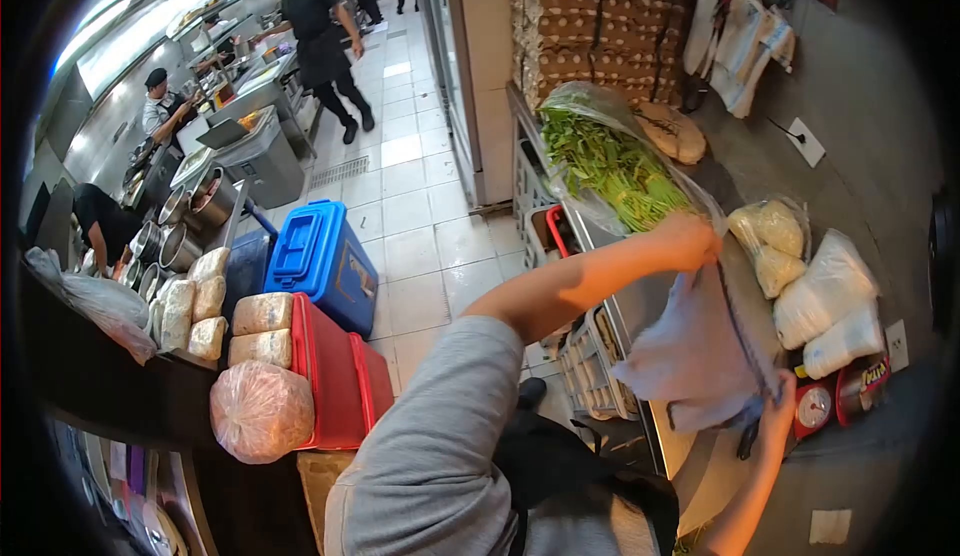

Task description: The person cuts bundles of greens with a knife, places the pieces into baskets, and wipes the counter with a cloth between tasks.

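Observation:
A greyish-purple cloth (690, 356) hangs stretched between my two hands above the counter. My left hand (688, 242) is closed on its upper end, beside the cut stems of leafy greens (610, 161) in a clear plastic bag. Lower down, my right hand (775, 406) grips the cloth's dark edge near the red scale (812, 406). A dark strap or handle (747, 441) hangs just below the right hand; what it belongs to is unclear.
Egg trays (600, 31) are stacked behind the greens. Bags of white items (825, 296) lie along the wall. To the left stand a blue lidded bin (322, 256) and red containers (325, 376). Several people work in the kitchen behind; one person (315, 36) is in the aisle.

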Tool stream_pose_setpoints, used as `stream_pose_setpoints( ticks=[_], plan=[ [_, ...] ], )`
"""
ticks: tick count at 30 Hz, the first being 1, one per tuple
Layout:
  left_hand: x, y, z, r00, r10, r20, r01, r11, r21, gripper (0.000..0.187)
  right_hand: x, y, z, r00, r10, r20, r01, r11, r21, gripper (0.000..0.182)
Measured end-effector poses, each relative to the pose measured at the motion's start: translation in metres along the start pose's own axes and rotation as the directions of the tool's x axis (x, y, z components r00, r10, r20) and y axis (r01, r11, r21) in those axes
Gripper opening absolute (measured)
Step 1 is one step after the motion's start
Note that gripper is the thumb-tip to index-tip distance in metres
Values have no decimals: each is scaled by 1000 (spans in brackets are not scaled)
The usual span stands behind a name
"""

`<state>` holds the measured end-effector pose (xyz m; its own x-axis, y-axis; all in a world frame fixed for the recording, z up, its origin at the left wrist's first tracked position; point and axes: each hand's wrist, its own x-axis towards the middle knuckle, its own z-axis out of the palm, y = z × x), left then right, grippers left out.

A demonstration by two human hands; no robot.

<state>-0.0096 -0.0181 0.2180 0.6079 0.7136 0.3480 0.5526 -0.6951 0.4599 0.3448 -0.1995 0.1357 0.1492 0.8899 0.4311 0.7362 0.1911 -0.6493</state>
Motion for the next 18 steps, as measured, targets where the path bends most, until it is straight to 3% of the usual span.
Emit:
stream_pose_setpoints(
  ticks=[1,3,4,6,8,9,10,12,13,14,16,18],
  plan=[
    [10,9,2,998,-14,-61,16,999,28,17,15,2,-9,998,-35,-46,35,999,-5,46],
    [31,26,3,949,77,-305,-88,996,-23,15,35,11,-35,970,-124,-209,84,978,-190,39],
    [36,36,5,900,104,-423,-135,990,-45,14,39,0,-49,965,-87,-246,44,984,-172,34],
    [38,53,6,859,220,-463,-239,971,17,14,44,-27,-64,938,-85,-336,106,993,44,24],
    [34,54,14,797,347,-494,-346,933,98,15,33,-30,-67,937,-83,-340,80,996,-24,25],
    [25,50,26,812,377,-445,-359,924,128,14,23,-28,-67,937,-78,-341,62,996,-59,25],
    [14,43,41,825,408,-390,-378,913,156,12,9,-22,-60,921,-198,-336,108,957,-269,26],
    [-14,24,87,878,428,-215,-391,899,197,9,-29,13,-40,946,-253,-201,213,956,-201,25],
    [-32,9,116,906,412,-97,-384,897,219,8,-53,24,-32,990,-120,-78,101,971,-218,18],
    [-55,-11,146,889,457,16,-442,851,283,6,-80,28,-16,994,83,-71,-87,995,-57,13],
    [-97,-41,202,878,413,242,-478,785,395,11,-145,93,16,999,32,-29,-31,998,54,11],
    [-121,-39,197,855,478,204,-492,871,20,19,-168,73,19,972,-102,212,174,919,-355,11]
  ],
)
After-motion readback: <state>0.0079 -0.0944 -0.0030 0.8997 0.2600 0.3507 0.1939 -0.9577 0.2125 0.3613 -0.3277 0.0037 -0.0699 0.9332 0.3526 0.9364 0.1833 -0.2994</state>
